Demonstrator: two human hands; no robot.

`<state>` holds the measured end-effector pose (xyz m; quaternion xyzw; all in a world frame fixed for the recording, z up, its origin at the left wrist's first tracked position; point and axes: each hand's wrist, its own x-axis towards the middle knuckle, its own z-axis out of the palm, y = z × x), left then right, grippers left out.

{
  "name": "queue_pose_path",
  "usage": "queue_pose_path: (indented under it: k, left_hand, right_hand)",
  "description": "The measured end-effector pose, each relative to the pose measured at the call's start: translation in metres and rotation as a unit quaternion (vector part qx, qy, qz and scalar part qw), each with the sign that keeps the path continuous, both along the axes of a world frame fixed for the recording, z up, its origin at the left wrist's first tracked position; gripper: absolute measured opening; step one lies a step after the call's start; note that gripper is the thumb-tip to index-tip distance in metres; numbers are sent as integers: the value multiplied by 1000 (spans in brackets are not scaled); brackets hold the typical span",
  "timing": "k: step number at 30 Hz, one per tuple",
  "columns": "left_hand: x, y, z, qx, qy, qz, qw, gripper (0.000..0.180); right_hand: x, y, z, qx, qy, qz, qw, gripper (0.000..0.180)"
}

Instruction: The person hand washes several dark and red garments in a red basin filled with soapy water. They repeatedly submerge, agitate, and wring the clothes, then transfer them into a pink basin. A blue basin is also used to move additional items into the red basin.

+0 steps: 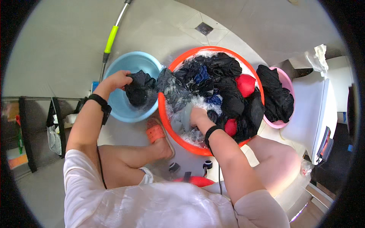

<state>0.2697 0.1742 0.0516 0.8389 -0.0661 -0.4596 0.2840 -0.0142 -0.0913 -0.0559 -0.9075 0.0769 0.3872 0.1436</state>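
Note:
My left hand (118, 79) grips a wet dark garment (139, 88) and holds it over the blue basin (118, 102) at the left. My right hand (197, 116) is down in the soapy water of the orange basin (164, 110), fingers closed on a grey cloth (186, 114). That orange basin is full of dark, blue and red clothes (224, 81) in suds. A stretch of dark wet cloth (167, 85) hangs across the rims between the two basins.
A pink basin (287, 81) at the right holds a heap of black clothes (276, 95). A white toilet (315, 110) stands beyond it. A mop handle with a yellow-green grip (111, 39) lies at the upper left. My foot wears an orange slipper (156, 133). A floor drain (204, 28) sits at the top.

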Motion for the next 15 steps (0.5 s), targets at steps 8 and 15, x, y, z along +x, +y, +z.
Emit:
queue_pose_path:
  k: [8,15]
  left_hand:
    - [-86,-53,189,-277,-48,95,955,28]
    - [-151,-133,198,-463,75,117,875,24]
  right_hand:
    - [-21,-6,43,9,-67,3,998,56]
    - [-49,2,71,337,-334,-389,790,62]
